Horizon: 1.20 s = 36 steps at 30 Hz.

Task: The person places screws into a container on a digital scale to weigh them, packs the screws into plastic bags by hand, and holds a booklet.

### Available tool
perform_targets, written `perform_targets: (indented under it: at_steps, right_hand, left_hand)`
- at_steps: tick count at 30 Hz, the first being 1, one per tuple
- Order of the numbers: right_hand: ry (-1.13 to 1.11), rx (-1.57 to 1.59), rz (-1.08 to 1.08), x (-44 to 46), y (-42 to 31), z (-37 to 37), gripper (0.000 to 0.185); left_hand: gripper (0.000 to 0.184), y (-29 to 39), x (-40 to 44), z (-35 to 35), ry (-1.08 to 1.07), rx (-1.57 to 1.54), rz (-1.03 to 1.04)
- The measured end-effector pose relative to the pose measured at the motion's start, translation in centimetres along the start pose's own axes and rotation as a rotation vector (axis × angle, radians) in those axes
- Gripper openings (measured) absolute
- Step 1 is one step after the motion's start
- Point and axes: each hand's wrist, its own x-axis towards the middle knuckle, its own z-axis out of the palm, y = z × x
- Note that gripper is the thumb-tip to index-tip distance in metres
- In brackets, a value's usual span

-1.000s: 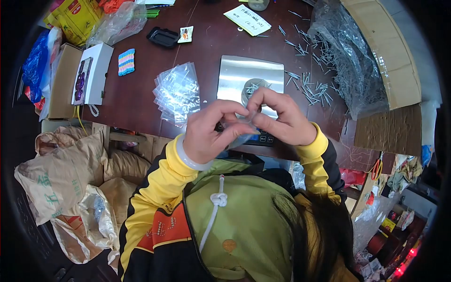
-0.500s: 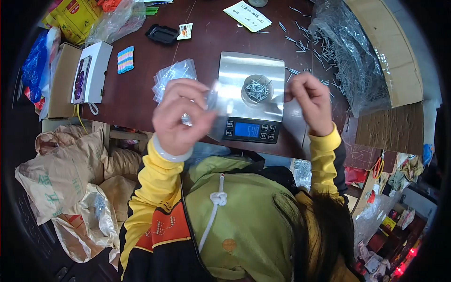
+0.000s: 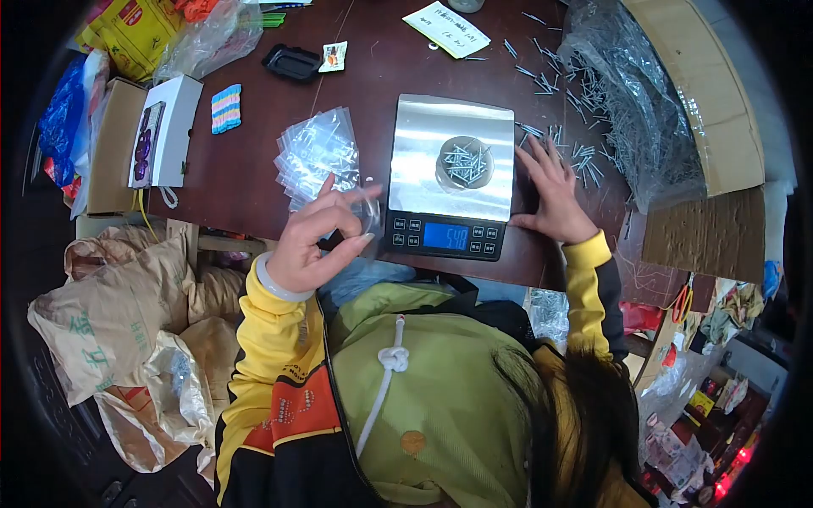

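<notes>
My left hand (image 3: pixel 312 241) pinches a small clear plastic bag (image 3: pixel 370 222) between thumb and fingers, just left of the digital scale (image 3: pixel 406 182). On the scale's steel plate stands a round, see-through cup (image 3: pixel 465 181) with a heap of nails (image 3: pixel 467 161) in it. The blue display (image 3: pixel 446 236) is lit, its digits hard to read surely. My right hand (image 3: pixel 555 196) rests on the table against the scale's right side, fingers spread and holding nothing. Its fingertips are close to loose nails (image 3: pixel 586 163). Behind my left hand lies a fanned stack of clear bags (image 3: pixel 318 152).
A large pile of nails (image 3: pixel 648 135) in plastic lies at the right by a cardboard box (image 3: pixel 720 102). At the back are a handwritten note (image 3: pixel 446 30) and a black tray (image 3: pixel 292 62). A striped cloth (image 3: pixel 226 108) and a white box (image 3: pixel 178 127) sit at the left.
My left hand has moved down from beside the scale, the bag still in it. My right hand has opened from a curled pose and come down onto the table. The scale sits slightly differently.
</notes>
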Motion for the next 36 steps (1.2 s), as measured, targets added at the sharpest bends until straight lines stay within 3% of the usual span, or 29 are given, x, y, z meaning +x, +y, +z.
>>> perform_targets:
  at_steps: [3, 4, 7, 8, 9, 12, 17, 21, 25, 29, 34, 36]
  right_hand:
    - [0.065, -0.002, -0.03, 2.0, 1.1, 0.8, 0.093]
    - [0.145, 0.032, -0.048, 2.5, 1.9, 1.3, 0.079]
    - [0.186, -0.005, -0.064, 3.4, 3.3, 2.1, 0.062]
    - [0.251, 0.012, -0.063, 3.5, 3.3, 2.3, 0.045]
    - [0.273, -0.011, -0.066, 3.6, 3.3, 2.4, 0.042]
    - [0.339, -0.065, -0.053, 3.6, 3.2, 2.2, 0.033]
    - [0.406, -0.128, -0.009, 3.3, 3.1, 1.3, 0.015]
    - [0.35, -0.163, 0.043, 3.0, 3.4, 1.1, 0.011]
    - [0.397, 0.003, -0.007, 3.6, 1.7, 0.1, 0.011]
    - [0.356, 0.149, -0.069, 4.2, -0.9, -1.6, 0.014]
    - [0.031, 0.305, 0.136, 3.0, -1.0, -2.0, 0.026]
    - [0.006, 0.25, 0.165, 1.5, -1.4, -1.7, 0.036]
  left_hand:
    - [0.012, -0.2, -0.6, 0.4, 0.002, -0.038, 0.004]
    - [0.011, -0.3, -0.8, 0.8, 0.015, -0.06, 0.001]
    - [0.011, -0.5, -1.3, 1.4, 0.038, -0.085, -0.061]
    - [0.012, -0.5, -1.3, 1.6, 0.042, -0.09, -0.06]
    - [0.014, -0.7, -1.3, 1.9, 0.046, -0.094, -0.06]
    - [0.03, -1.5, -1.8, 3.4, 0.162, -0.28, -0.098]
    - [0.05, -0.7, -1.8, 5.1, 0.135, -0.518, -0.133]
    - [0.059, -0.5, -2.3, 6.5, -0.057, -0.749, -0.243]
    - [0.06, -0.9, -3.1, 8.3, -0.329, -1.104, -0.413]
    - [0.048, -2.2, -3.8, 9.3, -0.497, -1.004, -0.379]
    - [0.023, -1.3, -3.3, 8.2, -0.308, -1.06, -0.416]
    - [0.019, -1.3, -3.1, 7.7, -0.243, -1.034, -0.405]
